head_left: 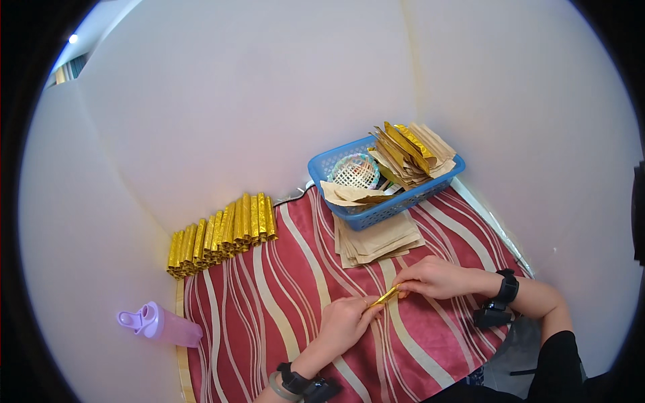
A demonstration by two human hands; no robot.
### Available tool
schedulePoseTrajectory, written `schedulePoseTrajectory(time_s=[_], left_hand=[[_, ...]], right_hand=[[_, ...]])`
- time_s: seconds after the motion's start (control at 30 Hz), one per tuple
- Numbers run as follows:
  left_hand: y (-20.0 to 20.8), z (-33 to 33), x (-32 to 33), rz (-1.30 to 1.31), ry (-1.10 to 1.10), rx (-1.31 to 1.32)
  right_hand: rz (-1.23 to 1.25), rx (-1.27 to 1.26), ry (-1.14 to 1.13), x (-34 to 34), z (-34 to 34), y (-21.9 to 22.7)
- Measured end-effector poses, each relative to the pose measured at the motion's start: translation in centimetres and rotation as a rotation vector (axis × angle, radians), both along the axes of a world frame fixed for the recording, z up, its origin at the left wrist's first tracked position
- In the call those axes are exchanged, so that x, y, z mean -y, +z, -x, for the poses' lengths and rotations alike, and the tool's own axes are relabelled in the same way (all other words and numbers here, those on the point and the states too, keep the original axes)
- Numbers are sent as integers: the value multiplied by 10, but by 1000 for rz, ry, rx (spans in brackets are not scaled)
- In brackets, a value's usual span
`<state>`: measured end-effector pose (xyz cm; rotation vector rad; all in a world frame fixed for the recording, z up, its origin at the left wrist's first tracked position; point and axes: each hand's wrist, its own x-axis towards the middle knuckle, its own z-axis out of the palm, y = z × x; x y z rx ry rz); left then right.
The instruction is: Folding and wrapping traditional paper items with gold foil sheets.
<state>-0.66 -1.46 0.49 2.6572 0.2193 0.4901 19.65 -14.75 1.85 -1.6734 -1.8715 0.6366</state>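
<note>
Between my two hands is a thin gold paper roll (385,295), held slantwise above the red striped cloth. The fingers of my left hand (347,321) pinch its lower left end. At its upper right end, my right hand (430,277) closes on it with thumb and fingers. Just beyond my hands lies a stack of tan paper sheets (376,240), partly under the front of a blue basket (386,213). Off to the left, many similar gold paper rolls (225,228) are piled side by side in layers.
In the basket are gold and tan paper sheets (406,158) and a small round woven basket (355,172). A purple bottle (164,325) with its lid loop stands at the left table edge. White walls enclose the striped cloth (295,289) at the back and sides.
</note>
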Motion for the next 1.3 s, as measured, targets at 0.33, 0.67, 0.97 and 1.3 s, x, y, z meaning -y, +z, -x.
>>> schedulePoseTrajectory(time_s=[0.33, 0.67, 0.97, 1.3], left_hand=[[-5, -2, -7, 1199, 38, -179], [-11, -7, -9, 1279, 17, -244], [-5, -8, -10, 1304, 12, -321], [-19, 22, -41, 1213, 109, -271]], right_hand=[[-102, -302, -71, -14, 20, -2], [-97, -425, -49, -11, 24, -11], [108, -644, -146, -10, 12, -10], [-97, -866, -457, -2, -56, -12]])
